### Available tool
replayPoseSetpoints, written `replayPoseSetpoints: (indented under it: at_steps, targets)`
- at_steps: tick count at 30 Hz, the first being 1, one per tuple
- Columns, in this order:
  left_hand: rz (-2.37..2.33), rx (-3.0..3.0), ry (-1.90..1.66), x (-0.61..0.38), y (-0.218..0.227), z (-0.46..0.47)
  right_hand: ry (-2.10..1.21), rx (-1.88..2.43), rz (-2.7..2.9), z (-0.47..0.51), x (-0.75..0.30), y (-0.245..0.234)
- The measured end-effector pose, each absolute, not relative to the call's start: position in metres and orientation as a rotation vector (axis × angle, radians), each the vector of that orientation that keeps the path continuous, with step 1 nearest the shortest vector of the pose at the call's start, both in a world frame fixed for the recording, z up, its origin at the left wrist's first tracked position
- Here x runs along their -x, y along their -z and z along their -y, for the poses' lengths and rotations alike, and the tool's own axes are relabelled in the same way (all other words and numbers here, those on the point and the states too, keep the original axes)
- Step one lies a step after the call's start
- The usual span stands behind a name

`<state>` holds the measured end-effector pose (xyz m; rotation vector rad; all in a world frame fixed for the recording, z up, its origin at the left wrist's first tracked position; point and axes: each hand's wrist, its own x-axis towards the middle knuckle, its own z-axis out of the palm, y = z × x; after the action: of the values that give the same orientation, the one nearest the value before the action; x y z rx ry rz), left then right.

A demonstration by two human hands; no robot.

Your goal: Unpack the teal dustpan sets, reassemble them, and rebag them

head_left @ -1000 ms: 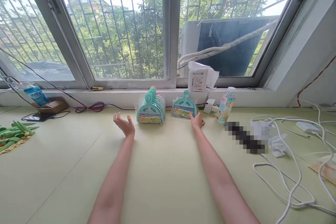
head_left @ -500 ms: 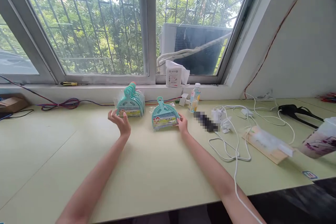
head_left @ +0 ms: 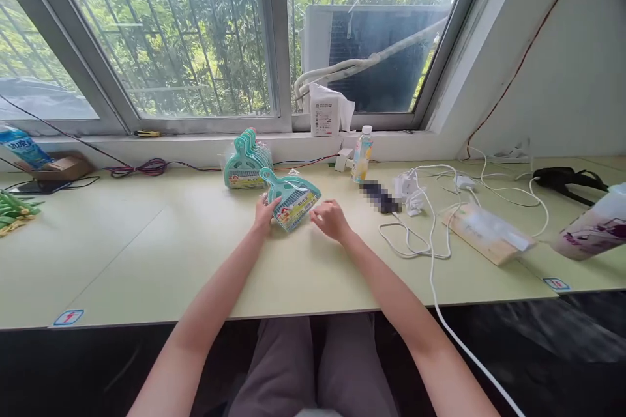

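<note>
A teal mini dustpan and brush set [head_left: 294, 203], wrapped in clear plastic with a yellow printed label, is tilted over the table with its handle toward the upper left. My left hand [head_left: 265, 214] grips its left edge, thumb over the front. Beside its lower right edge is my right hand [head_left: 331, 219], fingers curled in; whether they pinch the wrapper is hidden. Just behind, several similar teal sets [head_left: 246, 163] stand packed in a row against the window wall.
On the right lie a blurred-out dark object [head_left: 380, 197], white cables [head_left: 415, 253] and a paper packet [head_left: 489, 232]. A drink bottle [head_left: 362, 155] stands near the wall, and a tissue pack [head_left: 325, 112] on the sill. The table's front edge [head_left: 313, 314] runs before my lap.
My left hand has left the row of sets and taken hold of the single set, which is now tilted and nearer. My right hand has come off its right edge and curled. The view has dipped.
</note>
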<state>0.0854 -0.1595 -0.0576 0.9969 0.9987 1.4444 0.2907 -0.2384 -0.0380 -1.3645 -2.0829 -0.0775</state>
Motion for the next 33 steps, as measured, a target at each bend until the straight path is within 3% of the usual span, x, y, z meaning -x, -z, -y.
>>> replayPoseSetpoints:
  at_steps: [3,10,14,20,28,33]
  targets:
    - [-0.936,-0.963,-1.404,-0.074,0.061,0.161,-0.178,1.496,2.069,0.236,-0.275,0.050]
    - [-0.637,-1.149,-1.053,-0.064,0.047,0.173,-1.010,1.308,1.245,0.217,-0.286,0.063]
    - [-0.619,-1.244,-0.925,-0.067,0.043,0.181,-1.037,1.192,1.080,0.213,-0.294,0.062]
    - [-0.759,-1.156,-1.108,-0.067,0.058,0.164,-0.901,1.349,1.118,0.217,-0.299,0.045]
    - [-0.915,-1.056,-1.159,-0.061,0.065,0.156,-1.102,1.284,1.184,0.220,-0.304,0.043]
    - [-0.970,-1.030,-1.239,-0.055,0.062,0.149,-1.055,1.266,1.229,0.219,-0.303,0.042]
